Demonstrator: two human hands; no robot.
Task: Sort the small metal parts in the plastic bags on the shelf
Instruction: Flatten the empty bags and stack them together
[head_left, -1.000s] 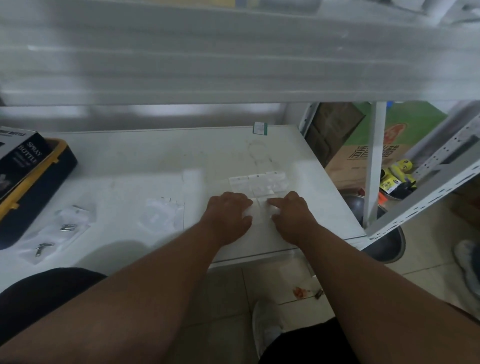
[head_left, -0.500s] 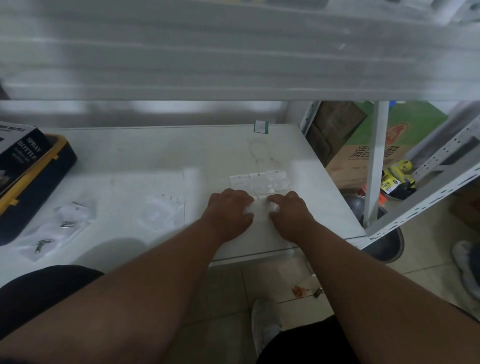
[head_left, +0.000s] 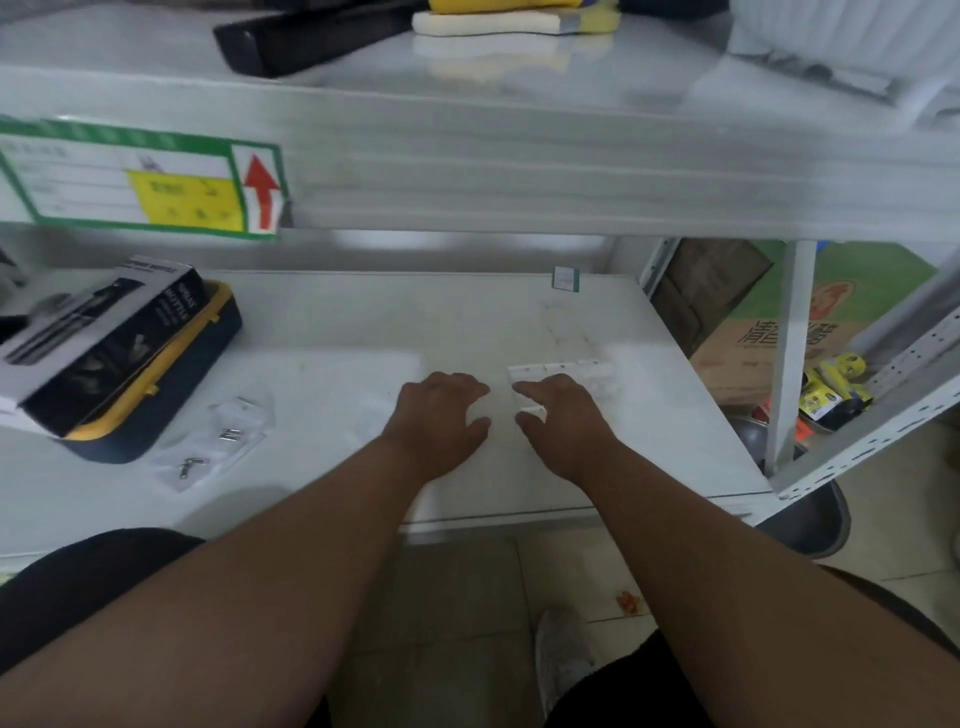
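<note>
My left hand (head_left: 441, 415) and my right hand (head_left: 563, 421) rest side by side on the white shelf (head_left: 337, 332), a small gap between them, fingers loosely curled downward and thumbs apart from the fingers. A row of small whitish plastic bags (head_left: 566, 370) lies just beyond my right hand, and one white edge shows between its thumb and forefinger. Whether either hand pinches a bag is unclear. Far to the left lie clear bags with small metal parts (head_left: 228, 435) and a metal clip (head_left: 186, 466).
A black-and-yellow case (head_left: 171, 395) with a spray-bottle box (head_left: 98, 332) on it sits at the shelf's left. The upper shelf with a green-bordered label (head_left: 140, 176) hangs low overhead. A white post (head_left: 789, 338) stands at the right corner, with cartons and a metal bowl (head_left: 815, 519) beyond.
My hands, pressed close together over a bag before, have drawn slightly apart. The camera has tilted up, bringing the upper shelf and its label into view.
</note>
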